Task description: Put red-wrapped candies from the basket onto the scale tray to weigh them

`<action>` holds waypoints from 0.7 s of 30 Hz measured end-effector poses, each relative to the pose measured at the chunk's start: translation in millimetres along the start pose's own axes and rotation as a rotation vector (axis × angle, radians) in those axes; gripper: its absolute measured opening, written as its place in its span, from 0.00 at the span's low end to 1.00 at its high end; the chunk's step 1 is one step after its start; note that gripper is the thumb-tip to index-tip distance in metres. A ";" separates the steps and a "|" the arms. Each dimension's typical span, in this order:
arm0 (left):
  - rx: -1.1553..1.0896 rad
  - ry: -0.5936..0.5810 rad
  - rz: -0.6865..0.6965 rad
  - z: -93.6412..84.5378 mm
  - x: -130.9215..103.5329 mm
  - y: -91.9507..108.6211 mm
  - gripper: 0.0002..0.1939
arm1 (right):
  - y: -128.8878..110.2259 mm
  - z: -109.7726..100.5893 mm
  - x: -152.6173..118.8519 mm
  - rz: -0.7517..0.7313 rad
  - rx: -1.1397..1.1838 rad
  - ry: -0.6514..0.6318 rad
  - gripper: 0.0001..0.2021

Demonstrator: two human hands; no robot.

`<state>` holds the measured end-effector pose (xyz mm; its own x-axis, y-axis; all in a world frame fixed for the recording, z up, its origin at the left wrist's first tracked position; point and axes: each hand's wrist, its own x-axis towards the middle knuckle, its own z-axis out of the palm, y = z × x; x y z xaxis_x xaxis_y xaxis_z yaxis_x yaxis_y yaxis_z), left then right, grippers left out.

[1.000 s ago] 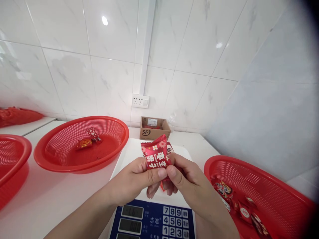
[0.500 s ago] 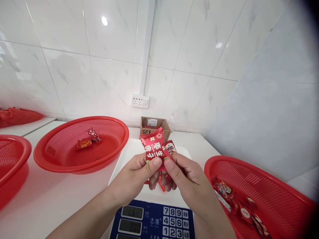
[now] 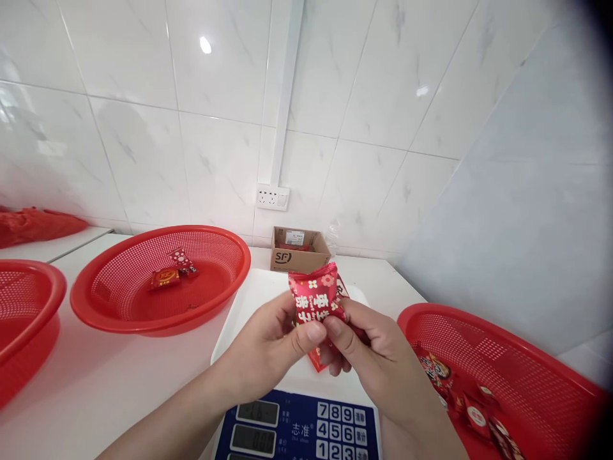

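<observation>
My left hand point(image 3: 271, 345) and my right hand point(image 3: 371, 348) meet above the white scale platform point(image 3: 249, 300), thumbs pinching a red candy packet point(image 3: 313, 297) with white flowers and Chinese characters. A second red packet point(image 3: 341, 287) peeks out just behind it, and another red piece point(image 3: 317, 358) shows below my fingers. The scale's blue panel point(image 3: 297, 431) with displays and number keys lies right under my wrists.
A red mesh basket point(image 3: 163, 281) at left holds two packets point(image 3: 172, 271). Another red basket point(image 3: 498, 377) at right holds several packets. A third red basket point(image 3: 23, 313) sits at far left. A small cardboard box point(image 3: 299, 250) stands by the tiled wall under a socket point(image 3: 272, 197).
Both hands and the packet shifted slightly right and lower in view; the camera tilted a little. The grip stays the same.
</observation>
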<state>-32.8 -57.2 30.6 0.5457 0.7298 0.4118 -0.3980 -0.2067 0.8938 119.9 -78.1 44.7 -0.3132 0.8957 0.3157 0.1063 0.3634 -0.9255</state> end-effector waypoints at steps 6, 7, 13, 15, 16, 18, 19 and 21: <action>0.046 0.405 0.075 -9.7 -1.5 -1.5 0.10 | 1.6 -3.9 -0.7 0.088 -0.100 -0.100 0.15; 0.057 0.426 0.085 -10.8 -1.4 -0.5 0.10 | 1.4 -3.7 -0.5 0.094 -0.111 -0.108 0.15; -0.015 0.442 0.066 -7.3 -0.7 5.7 0.13 | 0.0 -1.3 -0.3 0.074 -0.167 -0.096 0.16; -0.088 0.445 0.041 -5.4 -0.3 6.6 0.14 | -0.2 -0.9 -1.2 0.060 -0.177 -0.092 0.16; -0.118 0.448 0.030 -4.8 0.0 6.9 0.14 | -0.3 -0.8 -1.6 0.054 -0.177 -0.092 0.16; -0.145 0.452 0.012 -4.4 0.6 7.4 0.14 | -0.6 -0.8 -2.2 0.045 -0.170 -0.091 0.16; -0.148 0.452 0.008 -4.5 0.9 7.5 0.14 | -0.7 -0.8 -2.3 0.041 -0.165 -0.089 0.16; -0.142 0.440 0.005 -5.3 1.2 7.0 0.13 | -0.6 -0.8 -2.4 0.034 -0.153 -0.075 0.17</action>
<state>-38.8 -54.3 36.4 0.1909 0.9426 0.2741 -0.5136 -0.1421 0.8462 121.3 -80.2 44.7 -0.3763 0.8883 0.2633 0.2584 0.3735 -0.8909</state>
